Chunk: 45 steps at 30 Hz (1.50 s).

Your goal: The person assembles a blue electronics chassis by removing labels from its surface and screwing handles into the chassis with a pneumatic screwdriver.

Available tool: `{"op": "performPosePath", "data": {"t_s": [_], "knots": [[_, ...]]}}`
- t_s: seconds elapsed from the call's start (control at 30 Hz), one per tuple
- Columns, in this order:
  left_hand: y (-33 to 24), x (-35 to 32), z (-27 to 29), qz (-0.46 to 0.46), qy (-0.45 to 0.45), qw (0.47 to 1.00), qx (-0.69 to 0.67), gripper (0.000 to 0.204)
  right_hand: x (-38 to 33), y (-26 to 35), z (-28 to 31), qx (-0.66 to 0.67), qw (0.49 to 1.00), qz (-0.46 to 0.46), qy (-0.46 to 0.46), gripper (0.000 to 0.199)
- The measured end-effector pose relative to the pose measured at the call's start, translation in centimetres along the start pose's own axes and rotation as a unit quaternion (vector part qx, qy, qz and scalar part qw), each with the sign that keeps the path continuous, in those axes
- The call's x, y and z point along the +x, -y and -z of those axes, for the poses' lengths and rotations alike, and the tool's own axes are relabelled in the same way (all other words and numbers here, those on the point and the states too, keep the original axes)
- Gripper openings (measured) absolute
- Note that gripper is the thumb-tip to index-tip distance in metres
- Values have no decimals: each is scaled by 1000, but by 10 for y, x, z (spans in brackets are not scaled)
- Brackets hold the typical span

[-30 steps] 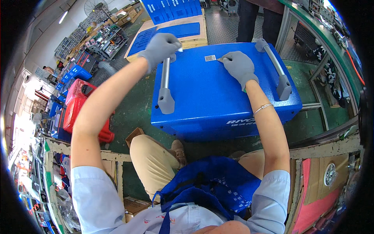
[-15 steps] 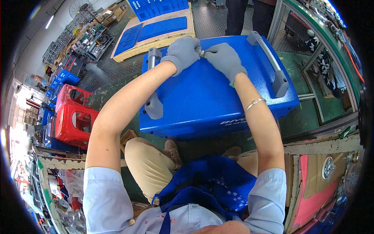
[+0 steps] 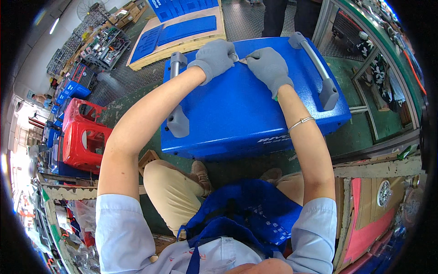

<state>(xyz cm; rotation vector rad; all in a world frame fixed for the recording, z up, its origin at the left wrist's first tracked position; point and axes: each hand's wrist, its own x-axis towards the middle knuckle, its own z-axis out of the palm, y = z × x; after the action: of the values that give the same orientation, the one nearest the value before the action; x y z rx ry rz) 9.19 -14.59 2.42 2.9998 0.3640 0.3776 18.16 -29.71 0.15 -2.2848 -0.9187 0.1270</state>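
Observation:
A large blue metal box (image 3: 246, 114) with two grey bar handles lies flat in front of me. One grey handle (image 3: 175, 93) runs along its left side, the other grey handle (image 3: 317, 68) along its right. Both hands wear grey gloves. My left hand (image 3: 214, 57) and my right hand (image 3: 269, 66) meet at the far middle of the box top, pinching a small silvery label (image 3: 240, 60) between their fingertips. Most of the label is hidden by the fingers.
A wooden pallet (image 3: 182, 34) with blue panels lies beyond the box. Red plastic crates (image 3: 84, 134) and blue crates (image 3: 68, 91) stand at left. A metal frame (image 3: 378, 105) runs at right. Another person's legs (image 3: 278, 16) stand at the far side.
My left hand left the left handle and came to the middle of the box top. Both hands now meet on the small label, which the right hand touched alone before.

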Motion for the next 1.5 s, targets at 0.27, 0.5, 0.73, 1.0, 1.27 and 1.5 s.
{"op": "performPosePath", "data": {"t_s": [0.27,0.5,0.73,1.0,1.27,1.5], "knots": [[-2,4,-2,-1,2,1000,-22,21,1,-5,2,-7,1000,-3,7,25],[6,9,-2,-18,21,1000,-13,23,-1,7,-2,-25,1000,-1,8,29],[-6,27,7,-27,87,994,60,24,3,-3,-16,-4,998,41,-54,24],[-10,48,13,-5,186,978,93,26,7,-12,1,19,1000,9,-6,26],[1,58,15,55,250,966,-37,26,5,-2,-2,8,1000,-3,-18,27],[-29,49,17,-2,187,974,127,28,8,-9,-6,12,999,-3,-47,27]]}}
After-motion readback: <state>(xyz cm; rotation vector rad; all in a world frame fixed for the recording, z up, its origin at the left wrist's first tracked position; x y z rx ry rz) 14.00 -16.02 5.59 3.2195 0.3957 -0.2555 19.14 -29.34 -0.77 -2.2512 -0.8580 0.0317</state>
